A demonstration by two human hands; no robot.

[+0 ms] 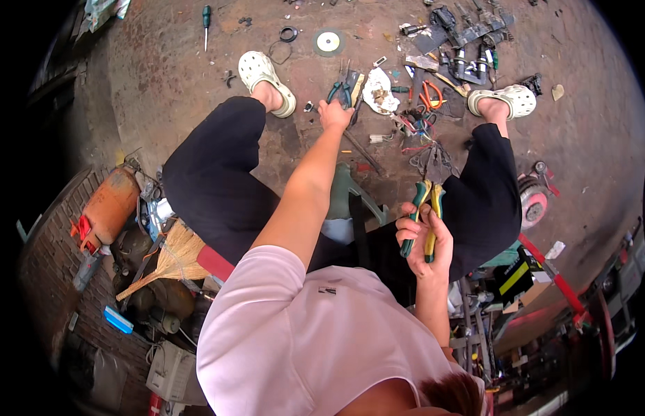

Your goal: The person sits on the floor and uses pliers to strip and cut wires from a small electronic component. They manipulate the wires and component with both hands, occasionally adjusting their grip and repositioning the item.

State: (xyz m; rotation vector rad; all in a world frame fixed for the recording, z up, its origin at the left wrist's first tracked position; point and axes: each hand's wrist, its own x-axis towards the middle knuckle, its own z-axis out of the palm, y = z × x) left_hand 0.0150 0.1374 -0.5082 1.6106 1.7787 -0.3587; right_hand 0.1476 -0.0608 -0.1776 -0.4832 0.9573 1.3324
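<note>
My left hand (334, 115) reaches out to the floor between my feet, its fingers closed at the dark blue handles of a pair of pliers (340, 91). Nearer my body, my right hand (433, 243) grips a second pair of pliers (433, 197) with green and yellow handles, spread apart, jaws pointing away from me. A tangle of coloured wires (421, 128) lies just beyond those jaws. Right of my left hand rest a crumpled white sheet (380, 93) with small bits on it and orange-handled pliers (431, 96).
A screwdriver (206, 29), a black ring (288, 34) and a grinding disc (329, 42) lie farther off. Dark machine parts (475, 48) sit at far right. A broom (171, 255) and an orange tank (109, 204) are on my left; a red bar (555, 276) is on my right.
</note>
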